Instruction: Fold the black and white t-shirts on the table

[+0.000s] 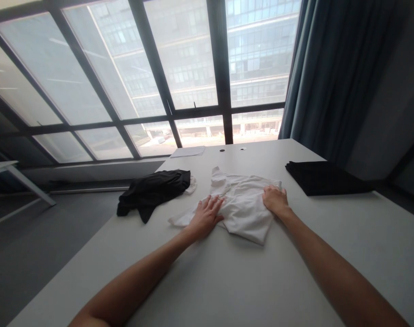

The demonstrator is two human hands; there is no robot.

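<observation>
A rumpled white shirt (244, 209) lies partly folded on the white table in front of me. My left hand (207, 215) rests flat on its left part, fingers stretched out and slightly spread. At the shirt's right edge, my right hand (275, 199) has its fingers bent and closed on the fabric; the fingertips are partly hidden. One white flap of the cloth sticks out to the left beneath my left hand.
A crumpled black garment (155, 188) lies at the table's left edge, with a bit of white cloth (192, 185) behind it. A folded black cloth (326, 178) is on the right. Papers (188, 151) lie at the far end, near windows and a blue curtain (316, 77).
</observation>
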